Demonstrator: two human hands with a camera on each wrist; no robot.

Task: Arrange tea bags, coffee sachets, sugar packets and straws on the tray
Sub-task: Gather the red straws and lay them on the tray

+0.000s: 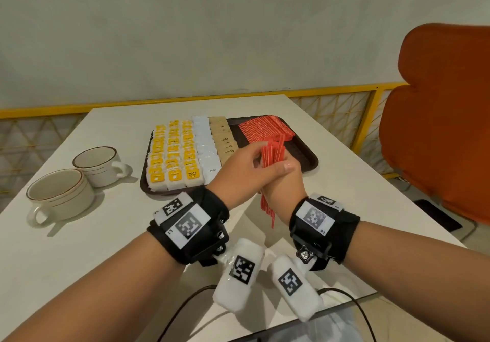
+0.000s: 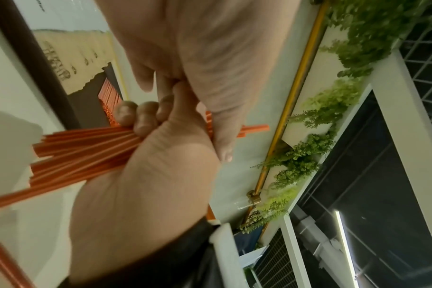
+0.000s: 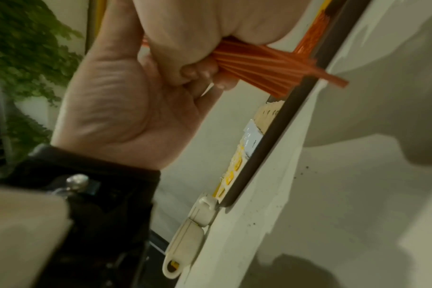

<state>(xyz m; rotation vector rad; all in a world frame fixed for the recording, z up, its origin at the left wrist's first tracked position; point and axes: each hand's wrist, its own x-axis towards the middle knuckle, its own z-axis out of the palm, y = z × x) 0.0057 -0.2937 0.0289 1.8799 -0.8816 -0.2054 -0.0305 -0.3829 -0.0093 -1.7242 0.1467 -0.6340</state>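
Grip: right hand (image 1: 281,182) wraps a bundle of red straws (image 1: 273,153), fingers curled tight round its middle; left hand (image 1: 238,166) lies over it, fingers (image 2: 146,117) curled onto the same bundle.
Bundle: stands steep above the near edge of the tray (image 1: 305,156); upper ends fan out above the hands, lower ends hang past the right wrist toward the table (image 1: 106,235).
Bundle ends: uneven, some straws stick out further than others in both wrist views (image 3: 271,68).
Laid straws (image 1: 265,129): a flat red layer at the tray's far right part, lying side by side.
Open room on tray: a bare dark strip at the near right corner, between the laid straws and the rim, just beyond the hands.
Tea bags (image 1: 172,161): yellow-tagged, in three columns filling the tray's left part up to its left rim.
White sachets (image 1: 206,145): one column just right of the tea bags; the nearest reads "Coffee".
Brown packets (image 1: 222,137): one column between the white sachets and the bare strip.
Tray edges: near rim close to the hands; right rim near the table's right edge.
Two cups (image 1: 79,180): on the table left of the tray, touching one another, apart from the tray.
Orange chair (image 1: 437,116): beyond the table's right edge.
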